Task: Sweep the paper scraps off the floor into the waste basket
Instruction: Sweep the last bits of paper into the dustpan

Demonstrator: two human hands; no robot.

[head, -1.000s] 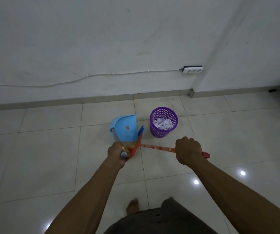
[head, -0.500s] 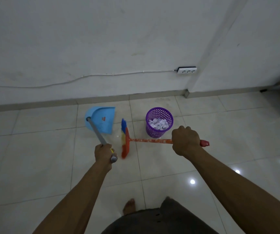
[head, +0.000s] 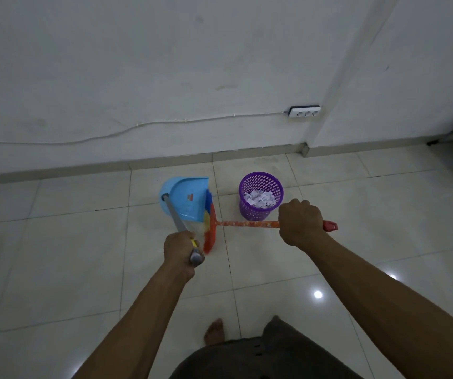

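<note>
A purple mesh waste basket (head: 251,210) stands on the tiled floor near the wall, with white paper scraps (head: 259,198) inside it. Left of it sits a light blue dustpan (head: 185,196) on a grey handle, and my left hand (head: 180,250) grips that handle's end. My right hand (head: 300,221) grips the orange handle of a small broom (head: 211,228). The broom's orange, yellow and blue bristles lie against the dustpan's open right edge. No loose scraps show on the floor.
A white wall with a skirting board runs behind the basket. A white cable leads along it to a power strip (head: 304,111). A wall corner juts out at right. My bare foot (head: 214,330) and dark shorts are at the bottom.
The dustpan went left and back away from the basket, then the broom head closed in against its open edge. My right hand stayed on the handle.
</note>
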